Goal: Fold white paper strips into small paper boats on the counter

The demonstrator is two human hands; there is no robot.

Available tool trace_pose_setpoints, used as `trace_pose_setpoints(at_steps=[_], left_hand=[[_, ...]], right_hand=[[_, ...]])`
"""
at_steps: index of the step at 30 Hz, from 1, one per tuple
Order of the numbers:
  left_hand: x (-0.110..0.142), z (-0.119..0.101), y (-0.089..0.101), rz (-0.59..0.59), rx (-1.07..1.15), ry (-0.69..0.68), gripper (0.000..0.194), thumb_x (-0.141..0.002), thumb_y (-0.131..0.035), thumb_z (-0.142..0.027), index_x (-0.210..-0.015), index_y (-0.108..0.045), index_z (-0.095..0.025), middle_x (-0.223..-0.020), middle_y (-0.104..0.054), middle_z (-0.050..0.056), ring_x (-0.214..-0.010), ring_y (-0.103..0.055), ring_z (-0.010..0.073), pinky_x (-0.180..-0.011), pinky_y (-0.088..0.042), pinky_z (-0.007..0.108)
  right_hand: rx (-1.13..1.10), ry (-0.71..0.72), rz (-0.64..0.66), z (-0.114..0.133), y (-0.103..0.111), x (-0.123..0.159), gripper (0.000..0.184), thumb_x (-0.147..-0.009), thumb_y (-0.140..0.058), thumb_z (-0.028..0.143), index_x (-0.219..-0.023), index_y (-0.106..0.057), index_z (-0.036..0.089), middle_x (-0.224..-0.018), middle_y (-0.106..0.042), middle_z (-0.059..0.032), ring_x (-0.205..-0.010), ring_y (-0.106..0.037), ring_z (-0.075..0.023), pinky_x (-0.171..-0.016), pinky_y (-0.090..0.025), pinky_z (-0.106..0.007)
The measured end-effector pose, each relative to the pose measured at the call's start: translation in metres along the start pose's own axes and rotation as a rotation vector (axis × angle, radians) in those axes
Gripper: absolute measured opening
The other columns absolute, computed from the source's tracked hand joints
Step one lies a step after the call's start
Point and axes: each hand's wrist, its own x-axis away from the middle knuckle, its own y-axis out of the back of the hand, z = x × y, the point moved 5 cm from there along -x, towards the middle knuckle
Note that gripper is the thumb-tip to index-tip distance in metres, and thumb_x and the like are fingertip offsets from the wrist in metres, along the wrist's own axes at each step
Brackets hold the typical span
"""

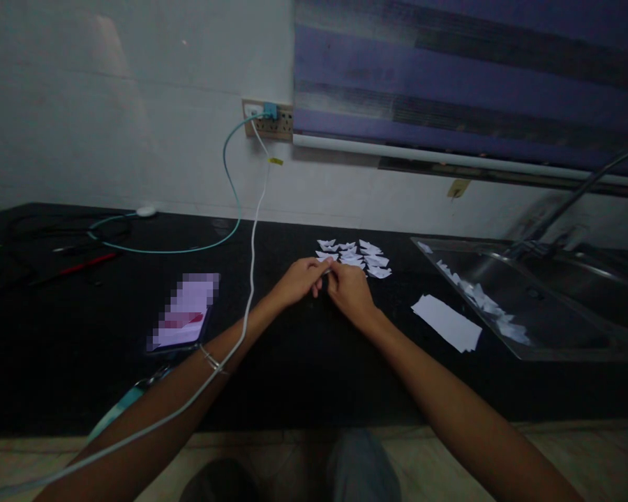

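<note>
My left hand [302, 279] and my right hand [350, 287] meet above the black counter [303, 376], fingertips pressed together. Both are closed on a small piece of paper [326, 270]; only a pale sliver of it shows between the fingers, so its shape is hidden. Just behind them, several folded white paper boats [374, 259] stand in close rows, partly covered by my hands. To the right of my right hand lies a stack of white paper sheets [446, 322].
More folded paper pieces [484, 301] line the rim of the steel sink [549, 314] at right. A phone [185, 314] lies left, screen up. One white cable [252, 258] from the wall socket [275, 124] crosses over my left forearm. A teal cable [188, 250] loops behind.
</note>
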Motion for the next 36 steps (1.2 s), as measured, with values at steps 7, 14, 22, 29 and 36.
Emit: trace_pose_setpoints(at_steps=[7,14,22,29,36], left_hand=[[0.001,0.001,-0.005,0.035,-0.022,-0.062,0.052,-0.095,-0.036,-0.06,-0.079,-0.057,-0.015,-0.058,-0.058,0.0,-0.045,-0.054,0.009,-0.043,-0.037,0.021],[0.001,0.005,-0.008,0.171,0.1,-0.095,0.043,-0.096,-0.041,-0.055,-0.096,-0.057,-0.015,-0.06,-0.057,-0.001,-0.045,-0.052,0.0075,-0.04,-0.033,0.018],[0.003,0.005,0.001,0.249,0.179,-0.072,0.037,-0.092,-0.051,-0.051,-0.083,-0.055,-0.016,-0.059,-0.052,-0.004,-0.044,-0.049,0.0055,-0.04,-0.026,0.018],[0.006,0.009,0.0,0.307,0.112,-0.071,0.039,-0.095,-0.042,-0.051,-0.083,-0.053,-0.016,-0.053,-0.052,-0.004,-0.042,-0.047,0.007,-0.041,-0.028,0.019],[0.011,0.001,0.002,0.223,-0.199,-0.224,0.046,-0.099,-0.032,-0.049,-0.077,-0.054,-0.017,-0.054,-0.052,-0.002,-0.046,-0.049,0.0089,-0.048,-0.036,0.021]], right_hand=[[0.12,0.022,-0.044,0.005,0.008,0.0,0.028,-0.094,-0.045,0.024,-0.085,-0.07,0.019,-0.072,-0.069,-0.0095,-0.065,-0.061,-0.0216,-0.064,-0.04,-0.032],[-0.185,0.122,-0.152,-0.005,0.011,0.0,0.017,-0.089,-0.054,0.021,-0.092,-0.071,0.017,-0.085,-0.069,-0.0083,-0.078,-0.062,-0.0204,-0.074,-0.047,-0.032],[-0.568,0.017,-0.063,-0.022,0.002,-0.001,0.018,-0.085,-0.063,0.029,-0.098,-0.069,0.019,-0.088,-0.068,-0.0059,-0.078,-0.063,-0.0185,-0.067,-0.051,-0.03],[-0.95,-0.129,0.145,-0.03,-0.007,-0.005,0.022,-0.081,-0.068,0.041,-0.087,-0.071,0.02,-0.083,-0.07,-0.0034,-0.075,-0.066,-0.017,-0.069,-0.054,-0.032],[-1.004,-0.18,0.213,-0.034,-0.021,-0.004,0.029,-0.075,-0.073,0.046,-0.078,-0.066,0.019,-0.076,-0.067,-0.0016,-0.063,-0.062,-0.0142,-0.061,-0.054,-0.03]])
